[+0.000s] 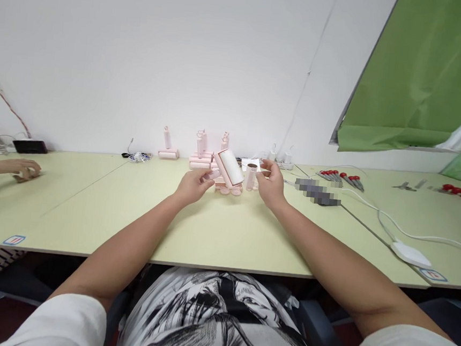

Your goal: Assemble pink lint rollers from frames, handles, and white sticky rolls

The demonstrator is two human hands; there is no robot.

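Observation:
My left hand is closed on the pink handle of a lint roller, whose white roll tilts up over the table. My right hand is closed on a clear pinkish cylindrical cover, held upright just right of the roll with its dark round opening on top. The roll and the cover are apart. Below the roll, several small pink pieces lie on the table. Behind my left hand are pink rollers lying down and pink handles standing upright.
Another pink roller and a cable bundle lie near the wall. At the far left is another person's hand. Rightward are a pixelated dark object, red-tipped tools and a white adapter with its cable.

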